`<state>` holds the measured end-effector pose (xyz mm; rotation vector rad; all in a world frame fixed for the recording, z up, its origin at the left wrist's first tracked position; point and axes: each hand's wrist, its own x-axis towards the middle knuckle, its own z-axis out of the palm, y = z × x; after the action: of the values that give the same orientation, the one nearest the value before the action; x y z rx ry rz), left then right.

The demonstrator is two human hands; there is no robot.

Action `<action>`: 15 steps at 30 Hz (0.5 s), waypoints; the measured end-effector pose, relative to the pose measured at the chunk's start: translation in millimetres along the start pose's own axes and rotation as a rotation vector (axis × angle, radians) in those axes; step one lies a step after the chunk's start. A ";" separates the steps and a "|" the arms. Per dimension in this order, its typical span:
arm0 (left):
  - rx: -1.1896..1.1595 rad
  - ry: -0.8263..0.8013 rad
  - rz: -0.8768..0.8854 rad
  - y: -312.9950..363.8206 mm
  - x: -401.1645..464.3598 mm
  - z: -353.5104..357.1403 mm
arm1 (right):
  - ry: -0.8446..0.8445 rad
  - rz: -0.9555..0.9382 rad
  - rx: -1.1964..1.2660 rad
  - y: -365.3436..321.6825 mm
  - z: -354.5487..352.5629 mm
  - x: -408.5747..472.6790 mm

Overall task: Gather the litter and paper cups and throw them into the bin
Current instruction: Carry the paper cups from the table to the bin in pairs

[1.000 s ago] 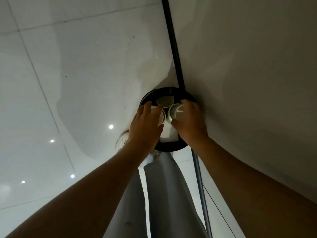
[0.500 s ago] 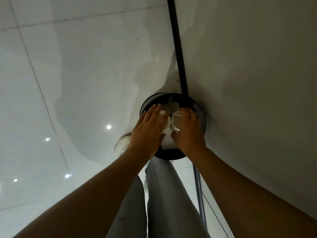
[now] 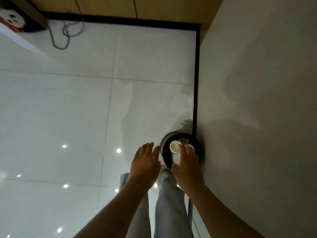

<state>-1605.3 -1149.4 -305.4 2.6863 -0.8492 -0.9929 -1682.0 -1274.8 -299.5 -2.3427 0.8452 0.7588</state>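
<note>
Cups (image 3: 175,146) white-rimmed inside black bin (image 3: 165,152)

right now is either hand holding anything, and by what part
Left hand holds nothing, fingers spread. Right hand over the bin covers a paper cup; grip cannot be told.

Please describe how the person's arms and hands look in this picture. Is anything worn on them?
Both forearms are bare as far as the frame shows; no sleeves reach into view. The left hand and the right hand wear no gloves, and no watch, ring or bracelet can be seen, though the picture is dim. Below them, light grey trousers are visible.
</note>
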 end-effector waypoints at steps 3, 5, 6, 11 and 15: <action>-0.003 0.062 -0.105 5.2 -46.5 -37.6 | -0.034 -0.168 -0.136 -30.0 -31.3 -38.4; 0.000 0.103 -0.149 4.7 -83.7 -58.3 | -0.064 -0.276 -0.254 -52.0 -46.3 -66.7; -0.007 0.120 -0.172 3.5 -99.1 -64.5 | -0.073 -0.314 -0.293 -60.5 -51.4 -78.1; -0.055 0.182 -0.363 -20.3 -200.3 -84.0 | -0.112 -0.525 -0.539 -117.6 -60.1 -143.8; -0.138 0.246 -0.545 -52.1 -287.9 -80.9 | -0.164 -0.692 -0.666 -174.5 -35.7 -199.8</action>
<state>-1708.3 -949.3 -101.7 2.8890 0.0066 -0.7402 -1678.9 -1103.3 -94.1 -2.8004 -0.3688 0.9844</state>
